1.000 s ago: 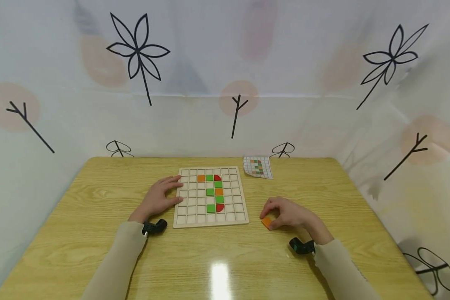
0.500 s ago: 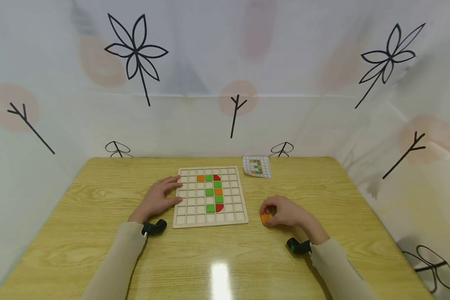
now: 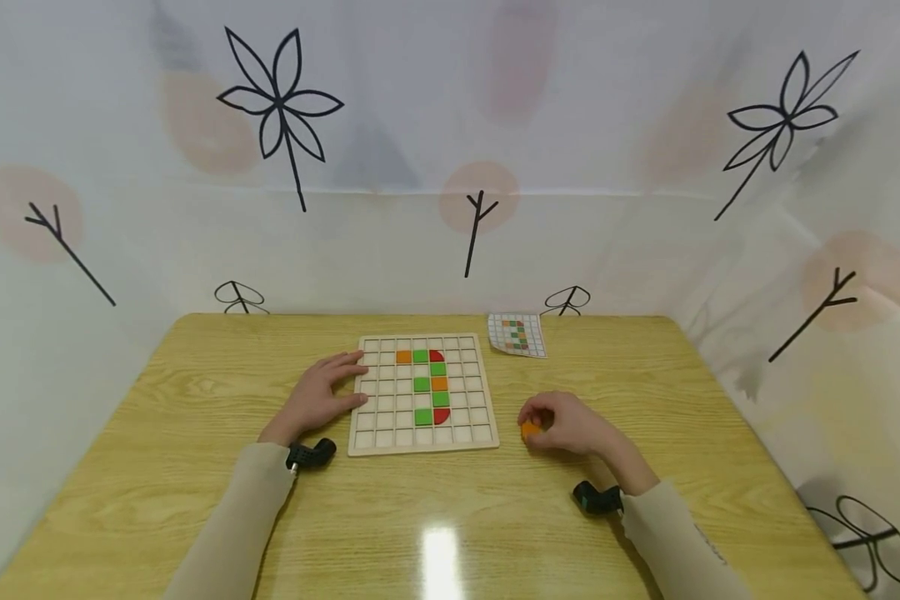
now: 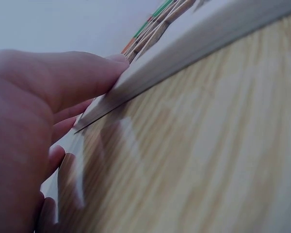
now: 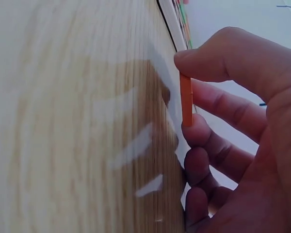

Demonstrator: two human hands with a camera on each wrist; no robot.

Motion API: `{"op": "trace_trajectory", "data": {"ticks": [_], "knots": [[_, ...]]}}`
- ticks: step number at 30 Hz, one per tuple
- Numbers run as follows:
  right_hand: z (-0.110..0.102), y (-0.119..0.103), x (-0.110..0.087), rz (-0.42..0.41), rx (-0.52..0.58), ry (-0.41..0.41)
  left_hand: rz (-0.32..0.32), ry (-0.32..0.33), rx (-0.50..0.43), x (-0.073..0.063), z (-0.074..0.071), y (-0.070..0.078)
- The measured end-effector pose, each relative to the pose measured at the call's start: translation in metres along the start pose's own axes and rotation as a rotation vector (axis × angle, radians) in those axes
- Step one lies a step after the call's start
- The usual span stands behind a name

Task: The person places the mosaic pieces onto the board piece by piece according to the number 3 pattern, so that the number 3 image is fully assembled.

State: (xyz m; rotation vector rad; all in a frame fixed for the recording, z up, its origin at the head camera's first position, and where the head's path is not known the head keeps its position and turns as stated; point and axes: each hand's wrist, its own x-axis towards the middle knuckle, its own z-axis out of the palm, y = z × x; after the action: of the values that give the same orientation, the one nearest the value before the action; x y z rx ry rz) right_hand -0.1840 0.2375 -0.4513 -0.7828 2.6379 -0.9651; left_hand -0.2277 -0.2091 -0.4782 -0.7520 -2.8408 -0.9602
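My right hand (image 3: 572,427) pinches a small orange square tile (image 3: 529,430) to the right of a pale wooden grid board (image 3: 420,452). In the right wrist view that orange tile (image 5: 185,99) appears edge-on between thumb and fingertip, close to the tabletop. My left hand (image 3: 317,402) rests on the board's left edge, fingers spread and fairly straight. The left wrist view shows its thumb (image 4: 87,75) against the board's side (image 4: 184,58). Several tiles sit in the grid: green squares (image 3: 423,417), orange squares (image 3: 403,357), and two rounded red pieces (image 3: 441,416).
Behind the board, to the right, lies a paper card (image 3: 536,343) printed with a grid and a coloured pattern. The wooden table (image 3: 375,525) backs onto a white cloth (image 3: 390,258) with drawn plants. Both wrists carry a dark camera (image 3: 598,497).
The orange tile has turned between my right fingers, from lying slanted to more squarely held, and shifted slightly away from me. My left hand and the board's tiles stay as they were.
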Motion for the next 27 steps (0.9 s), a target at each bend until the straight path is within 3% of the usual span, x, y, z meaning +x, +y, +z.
{"op": "trace_trajectory", "data": {"ticks": [14,27], "knots": [[-0.003,-0.001,0.003,-0.034,-0.004,0.019,0.008,0.004,0.003,0.003,-0.002,0.001],[0.012,-0.019,0.026,-0.094,-0.007,0.056,0.016,0.004,0.007,0.0,-0.001,0.003]]}}
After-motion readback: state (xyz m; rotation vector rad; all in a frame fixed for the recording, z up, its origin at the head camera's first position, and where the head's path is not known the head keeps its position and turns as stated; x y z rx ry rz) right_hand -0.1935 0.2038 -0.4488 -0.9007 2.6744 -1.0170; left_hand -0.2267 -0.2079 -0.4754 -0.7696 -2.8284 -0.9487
